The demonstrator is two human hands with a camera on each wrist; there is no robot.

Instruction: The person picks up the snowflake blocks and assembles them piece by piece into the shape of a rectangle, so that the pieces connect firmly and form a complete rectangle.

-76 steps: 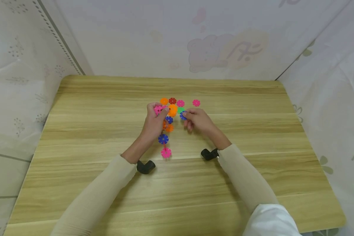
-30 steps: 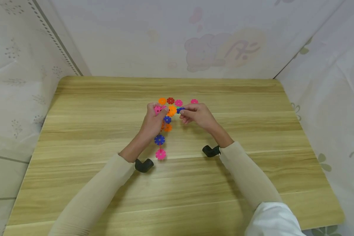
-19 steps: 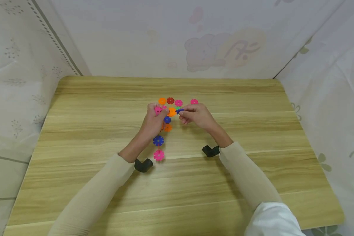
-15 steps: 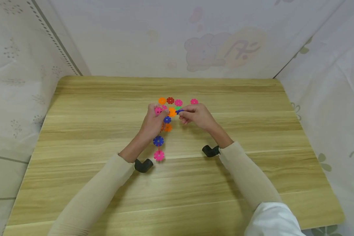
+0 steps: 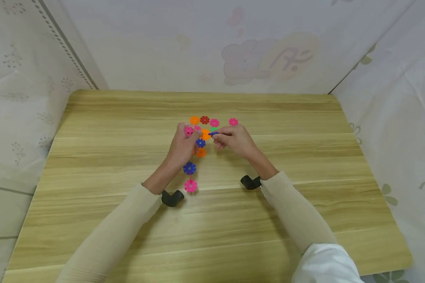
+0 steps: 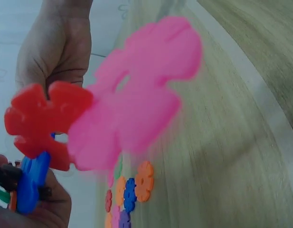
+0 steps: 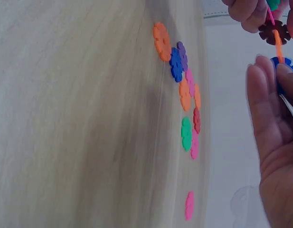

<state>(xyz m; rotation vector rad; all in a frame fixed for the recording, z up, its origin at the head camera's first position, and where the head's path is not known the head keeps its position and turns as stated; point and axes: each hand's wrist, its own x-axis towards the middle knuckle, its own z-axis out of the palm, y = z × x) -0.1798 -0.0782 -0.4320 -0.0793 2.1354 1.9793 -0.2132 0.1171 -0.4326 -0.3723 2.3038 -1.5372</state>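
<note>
Over the table (image 5: 92, 157), the left hand (image 5: 182, 146) grips a chain of snowflake discs (image 5: 194, 155), its long axis running from the hand back toward the person. The right hand (image 5: 233, 139) pinches a blue disc (image 5: 213, 133) in its fingers (image 5: 219, 135), edge-on against the chain's top.

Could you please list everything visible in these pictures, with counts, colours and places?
Joined flower-disc chain: one, pink, blue, orange and red discs, held up by the left hand, its tail hanging toward the near table.
Blue disc: one, pinched at the chain's top by the right hand.
Loose discs: several, orange, red, pink and green, flat on the table beyond the hands; one pink apart to the right.
Table: one, light wood.
Patterned sheets: pale, behind and on both sides.
Wrist mounts: two, black.
Sleeves: two, beige.
Left hand: grip on chain.
Right hand: grip on blue disc.
</note>
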